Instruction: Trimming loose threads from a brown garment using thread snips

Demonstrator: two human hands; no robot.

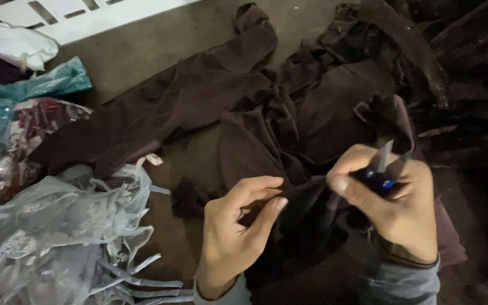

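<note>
1. Head view, centre: a person seated over a spread of dark brown fabric [238, 107] pinches a fold of it in the left hand [238, 226], thumb and fingers closed tight on the cloth edge, which lies low in the frame just between the 2 hands.

2. Head view, right: the right hand [393, 206] is wrapped around small blue-handled thread snips [384, 169], blades pointing up and away from the cloth; the thumb also presses the same fold, so both hands stretch a short span of the hem taut.

3. Head view, left: clear plastic garment bags [57, 237] lie heaped beside the left forearm, with a teal bag [40, 85] and a white bundle [18, 45] farther off near a white slatted panel [74, 14].

4. The step appears to be inspection of the seam for loose thread, the snips held ready but not cutting. The light is dim, so whether a stray thread shows on the fold cannot be told.

5. A trim would call for tipping the blades down to the pinched edge, keeping the cloth itself out of their bite.
</note>
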